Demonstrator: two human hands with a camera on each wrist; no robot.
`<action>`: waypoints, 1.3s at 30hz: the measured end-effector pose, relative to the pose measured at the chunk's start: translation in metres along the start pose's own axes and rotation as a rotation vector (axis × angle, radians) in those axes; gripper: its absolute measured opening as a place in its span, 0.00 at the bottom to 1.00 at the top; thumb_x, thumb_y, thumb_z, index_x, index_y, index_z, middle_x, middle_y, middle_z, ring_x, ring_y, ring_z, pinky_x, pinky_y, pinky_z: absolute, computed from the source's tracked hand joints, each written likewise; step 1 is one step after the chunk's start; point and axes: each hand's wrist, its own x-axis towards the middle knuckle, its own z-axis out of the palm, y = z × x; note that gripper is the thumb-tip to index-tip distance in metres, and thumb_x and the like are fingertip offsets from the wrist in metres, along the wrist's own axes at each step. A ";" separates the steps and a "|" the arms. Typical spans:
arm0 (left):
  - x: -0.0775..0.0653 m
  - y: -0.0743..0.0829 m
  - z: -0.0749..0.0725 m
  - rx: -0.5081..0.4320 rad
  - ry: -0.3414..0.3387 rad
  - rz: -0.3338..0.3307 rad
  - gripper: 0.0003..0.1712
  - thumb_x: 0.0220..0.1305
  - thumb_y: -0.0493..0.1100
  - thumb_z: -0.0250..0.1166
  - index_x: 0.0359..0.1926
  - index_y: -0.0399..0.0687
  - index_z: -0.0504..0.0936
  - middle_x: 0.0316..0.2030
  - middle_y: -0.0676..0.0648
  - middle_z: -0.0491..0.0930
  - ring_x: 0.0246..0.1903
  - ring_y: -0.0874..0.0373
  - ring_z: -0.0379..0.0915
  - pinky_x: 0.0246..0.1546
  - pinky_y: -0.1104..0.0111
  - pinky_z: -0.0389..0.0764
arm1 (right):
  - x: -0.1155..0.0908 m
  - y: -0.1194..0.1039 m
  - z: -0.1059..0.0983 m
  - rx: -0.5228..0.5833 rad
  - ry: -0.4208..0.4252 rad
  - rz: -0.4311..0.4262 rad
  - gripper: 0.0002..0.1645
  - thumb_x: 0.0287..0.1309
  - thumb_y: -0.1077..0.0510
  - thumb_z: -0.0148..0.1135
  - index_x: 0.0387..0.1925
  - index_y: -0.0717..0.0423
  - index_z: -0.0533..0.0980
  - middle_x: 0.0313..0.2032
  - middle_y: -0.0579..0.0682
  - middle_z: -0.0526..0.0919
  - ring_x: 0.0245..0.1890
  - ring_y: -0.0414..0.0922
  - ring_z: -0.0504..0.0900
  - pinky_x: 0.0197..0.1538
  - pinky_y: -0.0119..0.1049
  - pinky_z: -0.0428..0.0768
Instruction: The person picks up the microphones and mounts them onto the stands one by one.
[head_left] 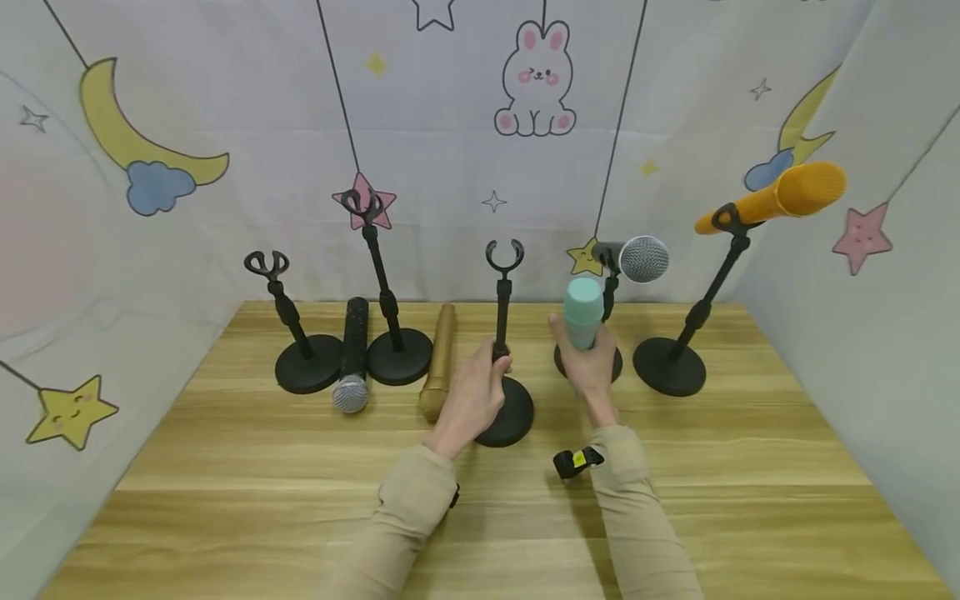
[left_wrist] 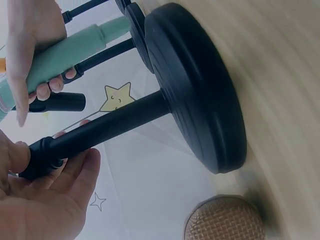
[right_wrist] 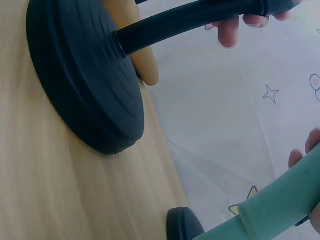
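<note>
My left hand point(head_left: 474, 393) grips the pole of a black desktop microphone stand point(head_left: 503, 312). The stand's round base point(left_wrist: 200, 95) is close to the wooden tabletop, and its forked clip point(head_left: 505, 257) has nothing in it. To the right, my right hand point(head_left: 591, 367) holds a mint-green microphone point(head_left: 583, 310), fingers wrapped round its body. Its rounded head points up, while the narrower tail point(right_wrist: 225, 232) slants down toward the table. Behind this hand, another stand carries a black microphone with a silver mesh head point(head_left: 645, 259).
At the far right, a stand point(head_left: 697, 317) bears an orange microphone point(head_left: 795, 196). Two stands with vacant clips, a short one point(head_left: 288, 312) and a taller one point(head_left: 382, 283), are at left. A black microphone point(head_left: 356, 350) and a gold microphone point(head_left: 439, 362) lie on the table point(head_left: 262, 500).
</note>
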 end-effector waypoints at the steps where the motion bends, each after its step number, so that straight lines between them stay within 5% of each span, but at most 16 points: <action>1: 0.001 0.000 0.001 0.014 -0.004 -0.001 0.09 0.79 0.40 0.50 0.43 0.38 0.73 0.34 0.40 0.81 0.26 0.57 0.72 0.27 0.70 0.71 | 0.002 0.003 0.001 -0.006 0.003 0.005 0.09 0.59 0.70 0.65 0.36 0.75 0.75 0.29 0.40 0.78 0.31 0.26 0.75 0.45 0.35 0.74; 5: 0.001 0.002 0.002 0.035 -0.025 -0.027 0.10 0.80 0.41 0.48 0.45 0.38 0.72 0.37 0.40 0.83 0.33 0.49 0.81 0.32 0.62 0.79 | 0.011 0.016 0.006 0.019 0.014 0.008 0.10 0.60 0.70 0.64 0.41 0.74 0.74 0.30 0.33 0.76 0.32 0.27 0.74 0.48 0.38 0.73; 8: 0.000 0.002 0.001 0.027 -0.032 -0.046 0.12 0.80 0.42 0.46 0.48 0.37 0.71 0.39 0.39 0.84 0.39 0.45 0.83 0.38 0.56 0.81 | 0.020 0.018 0.011 0.052 0.014 -0.051 0.18 0.66 0.57 0.66 0.39 0.72 0.73 0.28 0.32 0.74 0.30 0.29 0.73 0.47 0.36 0.72; 12: 0.000 0.000 0.002 -0.042 -0.030 -0.055 0.17 0.81 0.45 0.43 0.54 0.36 0.70 0.41 0.38 0.82 0.39 0.45 0.80 0.41 0.56 0.80 | 0.035 0.001 0.020 0.080 0.018 -0.156 0.43 0.58 0.29 0.64 0.38 0.71 0.75 0.29 0.43 0.79 0.31 0.30 0.75 0.48 0.36 0.73; 15: 0.000 -0.001 0.004 -0.125 -0.023 -0.054 0.23 0.81 0.49 0.40 0.60 0.35 0.68 0.43 0.37 0.80 0.39 0.47 0.77 0.42 0.57 0.78 | 0.045 -0.015 0.028 0.101 0.036 -0.205 0.53 0.51 0.21 0.60 0.41 0.72 0.76 0.33 0.58 0.83 0.35 0.29 0.78 0.51 0.37 0.75; 19: 0.000 -0.003 0.007 -0.192 -0.005 -0.058 0.28 0.80 0.55 0.36 0.58 0.36 0.69 0.46 0.36 0.81 0.45 0.44 0.79 0.48 0.53 0.80 | 0.055 -0.035 0.037 0.137 0.080 -0.254 0.54 0.52 0.21 0.60 0.40 0.74 0.74 0.34 0.67 0.82 0.36 0.28 0.78 0.53 0.39 0.76; 26: 0.003 -0.006 0.012 -0.211 -0.006 -0.036 0.23 0.79 0.52 0.38 0.50 0.36 0.69 0.39 0.37 0.82 0.42 0.45 0.84 0.44 0.56 0.82 | 0.073 -0.066 0.050 0.207 0.113 -0.269 0.50 0.49 0.20 0.60 0.39 0.65 0.75 0.32 0.35 0.80 0.34 0.30 0.78 0.52 0.35 0.75; 32: 0.005 -0.007 0.015 -0.219 0.012 0.015 0.16 0.80 0.45 0.41 0.46 0.36 0.69 0.27 0.44 0.74 0.26 0.56 0.71 0.29 0.70 0.73 | 0.091 -0.089 0.058 0.324 0.112 -0.326 0.41 0.46 0.20 0.63 0.36 0.53 0.74 0.30 0.35 0.79 0.33 0.34 0.76 0.51 0.33 0.72; 39: 0.005 -0.009 0.016 -0.193 0.024 0.029 0.19 0.80 0.48 0.40 0.45 0.36 0.69 0.26 0.45 0.71 0.24 0.58 0.68 0.28 0.72 0.70 | 0.095 -0.110 0.068 0.373 0.035 -0.378 0.40 0.47 0.22 0.65 0.33 0.56 0.75 0.29 0.31 0.79 0.28 0.33 0.77 0.45 0.31 0.75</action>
